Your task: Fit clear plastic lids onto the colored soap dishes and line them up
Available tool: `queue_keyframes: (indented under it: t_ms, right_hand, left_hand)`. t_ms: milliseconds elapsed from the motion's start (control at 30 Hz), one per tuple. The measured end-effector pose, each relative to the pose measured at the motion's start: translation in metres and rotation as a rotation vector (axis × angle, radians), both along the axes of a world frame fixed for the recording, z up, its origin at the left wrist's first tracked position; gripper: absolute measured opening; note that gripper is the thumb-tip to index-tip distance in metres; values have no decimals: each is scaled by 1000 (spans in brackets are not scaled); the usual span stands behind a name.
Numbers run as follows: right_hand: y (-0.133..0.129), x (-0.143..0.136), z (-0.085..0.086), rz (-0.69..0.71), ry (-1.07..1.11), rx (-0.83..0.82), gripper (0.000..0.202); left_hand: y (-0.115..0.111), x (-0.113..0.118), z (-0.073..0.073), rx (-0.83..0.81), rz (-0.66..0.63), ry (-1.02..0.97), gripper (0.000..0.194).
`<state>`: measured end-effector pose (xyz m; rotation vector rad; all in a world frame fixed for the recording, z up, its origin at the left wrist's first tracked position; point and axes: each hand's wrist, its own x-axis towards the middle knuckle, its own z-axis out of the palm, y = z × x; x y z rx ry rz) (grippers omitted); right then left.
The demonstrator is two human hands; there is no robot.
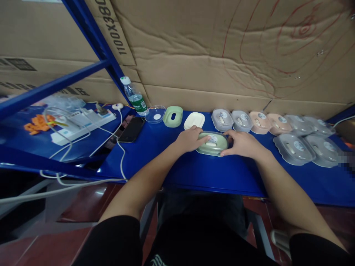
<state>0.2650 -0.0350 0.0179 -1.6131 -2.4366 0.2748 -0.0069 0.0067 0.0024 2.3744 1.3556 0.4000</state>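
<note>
Left hand, right hand: part-curled, gripping green container at ends | long axis left-to-right | clear lid up

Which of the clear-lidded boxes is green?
The green box held between the left hand and the right hand. The other lidded ones, off to the right, are grey boxes or peach boxes.

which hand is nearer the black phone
Left. The left hand is right of the black phone, on the green container; the right hand is farther right, at the container's right end.
</note>
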Motion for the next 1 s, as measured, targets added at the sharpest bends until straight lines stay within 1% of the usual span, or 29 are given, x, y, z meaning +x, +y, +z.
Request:
queue_keyframes:
  t_ms: [167, 233, 300, 367, 467, 567, 633, 700, 767, 833, 900, 1000]
  right_hand:
    - [0, 2, -2, 5, 9, 6, 87]
    - [-1, 1, -1, 38, 24, 73, 94]
    - [-3, -4, 0, 92, 75, 185, 103]
    - [-6, -14, 1, 169, 153, 259, 104]
    - [-10, -30, -2, 310, 220, 274, 98]
    - [-10, -38, -7, 402, 178, 312, 92]
    - [-9, -38, -9, 452, 116, 300, 79]
    - [-8, -35, -9, 476, 44, 261, 66]
    - [-12, -31, -5, 433, -41, 247, 60]
    - [-18, -27, 0, 325, -142, 264, 66]
    - [-26, -21, 6, 208, -251, 281, 71]
    - [-31, -6, 10, 80, -383, 294, 59]
  left_hand:
    - [1, 0, -1, 1, 1, 8, 59]
    - [0, 1, -3, 3, 5, 3, 60]
    - [-1, 4, -5, 9, 20, -17, 62]
    - [-1, 8, -8, 10, 22, -66, 64]
    - [5, 6, -8, -5, 26, -210, 57]
    - [19, -9, -5, 68, 150, -335, 45]
    - [31, -22, -4, 135, 223, -348, 38]
    - [39, -31, -4, 151, 237, -306, 33]
    - [44, -34, -8, 150, 218, -234, 32]
    - [44, -32, -14, 162, 179, -168, 33]
    - [41, -28, -19, 176, 98, -111, 37]
    - [35, -23, -24, 149, -62, -29, 39]
